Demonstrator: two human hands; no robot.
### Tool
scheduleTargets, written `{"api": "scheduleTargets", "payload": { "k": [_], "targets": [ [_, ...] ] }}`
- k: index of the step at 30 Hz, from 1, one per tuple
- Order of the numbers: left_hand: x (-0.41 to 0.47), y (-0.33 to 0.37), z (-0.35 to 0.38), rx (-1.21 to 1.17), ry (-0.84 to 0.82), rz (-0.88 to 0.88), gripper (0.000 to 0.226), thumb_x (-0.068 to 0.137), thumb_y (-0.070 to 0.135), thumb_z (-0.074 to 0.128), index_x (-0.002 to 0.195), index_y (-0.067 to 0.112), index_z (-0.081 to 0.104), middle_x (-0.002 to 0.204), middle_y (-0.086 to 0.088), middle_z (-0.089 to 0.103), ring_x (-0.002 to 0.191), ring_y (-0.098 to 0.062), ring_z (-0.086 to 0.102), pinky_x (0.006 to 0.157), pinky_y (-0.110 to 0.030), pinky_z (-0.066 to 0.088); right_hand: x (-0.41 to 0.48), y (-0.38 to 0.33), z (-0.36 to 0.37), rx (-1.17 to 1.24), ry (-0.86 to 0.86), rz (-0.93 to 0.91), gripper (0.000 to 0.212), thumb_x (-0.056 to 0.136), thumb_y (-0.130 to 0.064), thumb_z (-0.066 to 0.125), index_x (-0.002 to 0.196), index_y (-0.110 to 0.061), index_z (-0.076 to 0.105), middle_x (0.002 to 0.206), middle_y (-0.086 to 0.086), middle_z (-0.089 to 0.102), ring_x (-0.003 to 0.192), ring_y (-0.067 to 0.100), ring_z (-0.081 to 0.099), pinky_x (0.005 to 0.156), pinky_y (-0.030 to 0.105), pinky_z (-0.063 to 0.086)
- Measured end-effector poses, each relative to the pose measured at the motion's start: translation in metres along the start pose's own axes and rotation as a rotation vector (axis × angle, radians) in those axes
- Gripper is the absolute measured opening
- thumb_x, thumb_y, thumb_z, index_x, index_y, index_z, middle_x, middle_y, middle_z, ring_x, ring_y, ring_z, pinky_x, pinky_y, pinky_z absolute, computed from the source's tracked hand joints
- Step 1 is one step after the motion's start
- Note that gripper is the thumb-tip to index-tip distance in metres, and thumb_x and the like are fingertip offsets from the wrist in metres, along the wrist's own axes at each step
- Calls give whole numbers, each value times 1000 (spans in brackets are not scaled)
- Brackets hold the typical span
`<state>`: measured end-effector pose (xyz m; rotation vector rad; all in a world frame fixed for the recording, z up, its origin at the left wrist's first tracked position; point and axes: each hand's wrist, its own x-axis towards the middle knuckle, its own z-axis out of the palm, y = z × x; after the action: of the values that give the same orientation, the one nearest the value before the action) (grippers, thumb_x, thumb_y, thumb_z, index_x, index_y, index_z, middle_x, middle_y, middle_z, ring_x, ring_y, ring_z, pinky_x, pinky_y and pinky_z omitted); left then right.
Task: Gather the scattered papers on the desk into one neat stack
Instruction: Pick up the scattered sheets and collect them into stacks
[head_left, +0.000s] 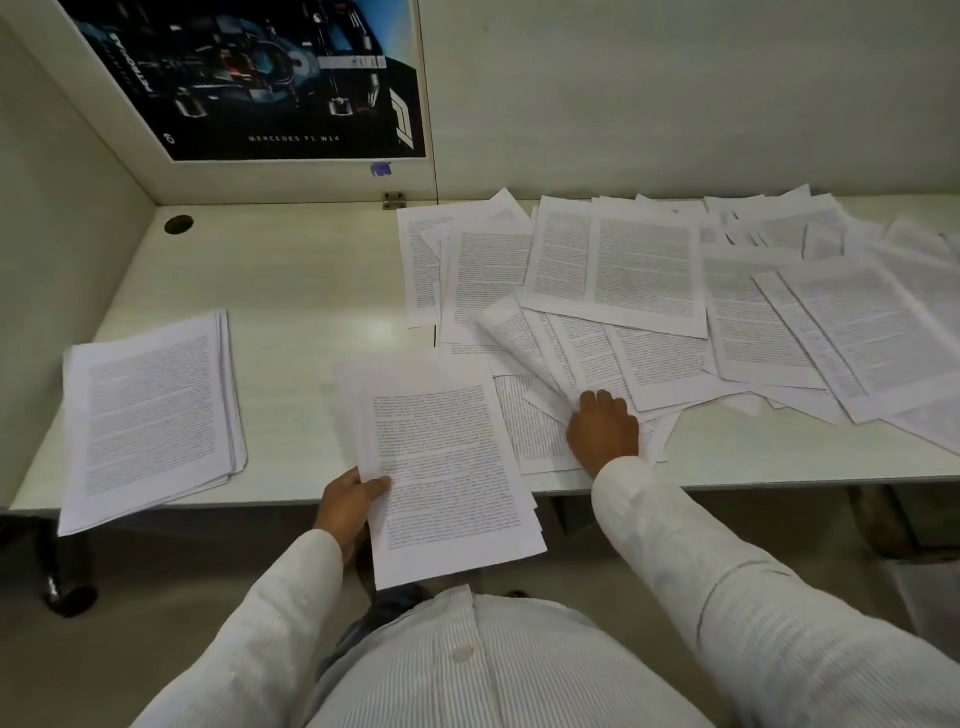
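Papers are the job: your left hand (349, 501) pinches a small sheaf (447, 483) by its near-left edge, half over the desk (291, 291) rim at 6 o'clock. Your right hand (603, 432) is closed on the near corner of a curling sheet (511, 332), lifting it from the loose spread (675, 301) that fills the desk from 12 to 3 o'clock. Peel that sheet clear without dragging its neighbours, lay it square on the sheaf, then carry all to the gathered stack (150, 415) at 9 o'clock. The spread runs off the right edge, so its extent is unknown; your right fingertips are hidden under the paper.
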<state>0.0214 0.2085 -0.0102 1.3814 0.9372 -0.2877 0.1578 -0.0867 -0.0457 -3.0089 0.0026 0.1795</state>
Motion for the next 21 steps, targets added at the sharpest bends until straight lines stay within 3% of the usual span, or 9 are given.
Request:
{"api": "scheduleTargets", "payload": {
  "k": [4,7,11,15,19,21],
  "targets": [
    [2,2,3,-29,-6,-17,21,95,8,61,115,13,61,107,-7,67,89,-21,65,83,-36,49,2,9,-8,201,71,0,20,97,-8,48,87,-1,64,90,17,68,81,33,63,67,32,43],
    [7,1,7,-10,-49,-50,21,92,6,64,112,12,64,110,-8,70,94,-25,68,78,-35,54,-10,-5,-17,244,66,-77,19,97,-6,48,87,-2,64,86,14,68,76,31,64,66,31,45],
    [14,4,18,16,-64,-96,26,89,-2,65,114,7,64,111,-12,69,91,-27,69,80,-37,54,-45,-45,-11,220,-64,-204,19,96,-9,44,93,-6,62,90,9,68,78,28,64,64,33,45],
    [21,13,24,20,-62,-83,27,91,-1,62,116,8,62,108,-9,69,93,-27,68,78,-36,55,-78,-80,-4,255,-207,-329,23,102,-18,41,103,-9,62,99,7,70,86,26,66,73,33,49],
    [24,16,22,64,-32,-54,18,90,5,64,106,11,68,105,-8,72,95,-29,68,78,-36,55,-82,-83,-16,497,-612,-373,47,102,-47,43,135,-17,56,132,3,63,118,23,60,103,40,45],
    [26,14,18,85,-27,-49,12,87,9,68,98,14,71,100,-9,75,93,-30,70,79,-37,57,-73,-72,-22,659,-576,-281,44,98,-53,49,126,-21,63,125,-3,66,112,17,62,101,39,48]
  ]
}}
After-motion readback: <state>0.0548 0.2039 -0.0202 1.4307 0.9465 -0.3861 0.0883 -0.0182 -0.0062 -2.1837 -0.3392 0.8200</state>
